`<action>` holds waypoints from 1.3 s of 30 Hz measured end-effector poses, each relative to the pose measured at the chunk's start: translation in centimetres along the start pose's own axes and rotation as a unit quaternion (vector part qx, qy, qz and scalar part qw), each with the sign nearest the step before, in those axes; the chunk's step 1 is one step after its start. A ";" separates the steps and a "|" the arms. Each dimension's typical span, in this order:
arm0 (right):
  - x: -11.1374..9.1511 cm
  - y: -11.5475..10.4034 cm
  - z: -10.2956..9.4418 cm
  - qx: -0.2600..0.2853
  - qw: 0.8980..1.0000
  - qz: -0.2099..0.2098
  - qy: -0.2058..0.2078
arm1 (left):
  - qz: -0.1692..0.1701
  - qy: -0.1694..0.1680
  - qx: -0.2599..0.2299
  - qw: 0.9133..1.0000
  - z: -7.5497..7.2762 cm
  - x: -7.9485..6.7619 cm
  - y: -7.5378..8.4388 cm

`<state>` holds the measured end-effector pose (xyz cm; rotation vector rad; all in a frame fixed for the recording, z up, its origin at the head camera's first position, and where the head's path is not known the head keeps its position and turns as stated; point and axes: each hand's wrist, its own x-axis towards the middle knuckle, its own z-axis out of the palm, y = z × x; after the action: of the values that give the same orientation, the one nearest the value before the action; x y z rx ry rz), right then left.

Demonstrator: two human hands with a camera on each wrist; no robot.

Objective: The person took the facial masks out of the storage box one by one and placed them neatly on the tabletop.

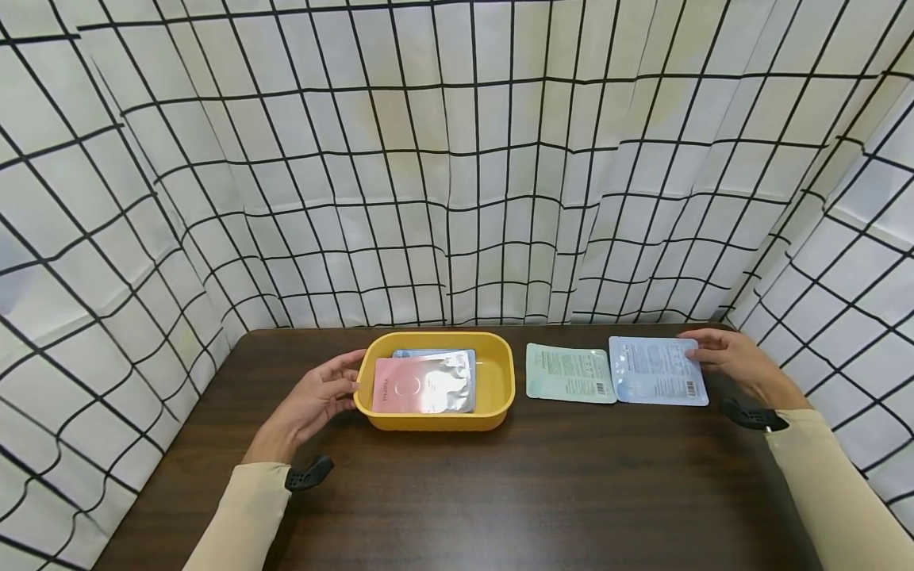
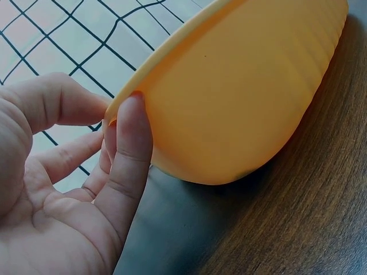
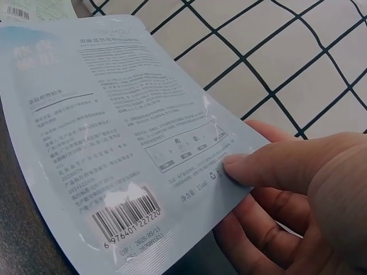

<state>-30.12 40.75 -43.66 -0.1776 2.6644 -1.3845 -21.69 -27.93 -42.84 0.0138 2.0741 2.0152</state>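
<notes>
A yellow plastic basket [image 1: 495,381] stands on the dark wooden table, with a pink and silver sachet [image 1: 410,386] on top of a bluish one inside it. My left hand [image 1: 323,399] pinches the basket's left rim between thumb and fingers, seen close in the left wrist view on the yellow wall [image 2: 229,97]. My right hand [image 1: 743,361] holds the right edge of a light blue sheet mask packet [image 1: 657,370], thumb on its printed face and fingers beneath. The right wrist view shows small text and a barcode on this blue packet [image 3: 114,132].
A pale green packet [image 1: 570,373] lies between the basket and the blue packet, its right edge against or just under the blue one. White cloth with a black grid [image 1: 457,174] hangs behind and along both sides of the table [image 1: 543,492].
</notes>
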 end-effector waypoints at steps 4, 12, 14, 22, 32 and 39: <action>0.1 0.1 0.0 -0.003 1.000 0.002 0.001 | 0.000 -0.002 -0.003 1.000 0.0 0.0 0.0; 0.2 -0.1 0.1 -0.002 1.000 0.003 0.007 | -0.005 0.004 -0.003 1.000 0.0 0.0 -0.2; 0.2 -0.2 0.2 -0.006 1.000 0.002 0.004 | -0.006 0.005 -0.003 1.000 0.0 -0.1 -0.2; 0.1 -0.2 0.3 -0.001 1.000 -0.028 -0.005 | 0.005 -0.003 -0.007 1.000 0.0 -0.1 -0.1; -0.2 -1.5 1.1 0.008 0.998 -0.056 0.001 | 0.003 -0.001 -0.005 1.000 0.0 -0.1 0.1; -0.1 -2.6 2.2 -0.016 0.998 -0.051 -0.039 | 0.000 -0.002 0.000 1.000 0.1 -0.1 0.2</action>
<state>-29.58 37.53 -42.76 -0.3684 2.6473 -1.3338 -21.58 -27.89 -42.62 0.0178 2.0710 2.0147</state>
